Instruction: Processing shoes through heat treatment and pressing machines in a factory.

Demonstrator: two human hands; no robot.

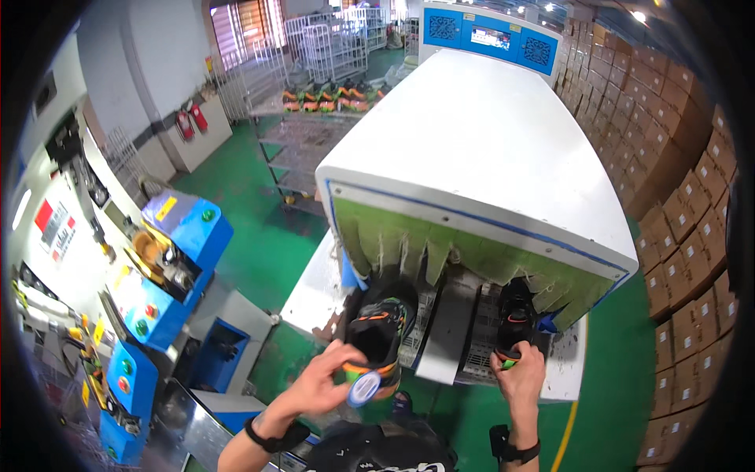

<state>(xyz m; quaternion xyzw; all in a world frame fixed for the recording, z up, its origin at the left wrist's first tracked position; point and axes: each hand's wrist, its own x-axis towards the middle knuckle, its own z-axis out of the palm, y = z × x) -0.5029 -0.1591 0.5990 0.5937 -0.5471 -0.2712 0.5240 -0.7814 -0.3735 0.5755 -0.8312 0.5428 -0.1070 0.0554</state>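
Note:
A black shoe with orange and green trim [379, 334] is at the left lane of a conveyor, its toe toward the curtain. My left hand [324, 381] is closed on its heel, beside a round white-and-blue tag [364, 389]. On the right lane a second black shoe [515, 313] points into the machine, with orange and green accents. My right hand [521, 373] pinches that shoe at its heel. Ragged green curtain strips [472, 248] hang over the inlet of a large white tunnel machine [480, 134]. A dark strip [452, 318] lies between the lanes.
To the left stands a machine with blue button boxes [177, 236]. Beyond it is a metal rack [303, 157] holding several similar shoes [326, 96]. Stacked cardboard boxes [676, 236] line the right side. A yellow line [568, 433] runs along the green floor.

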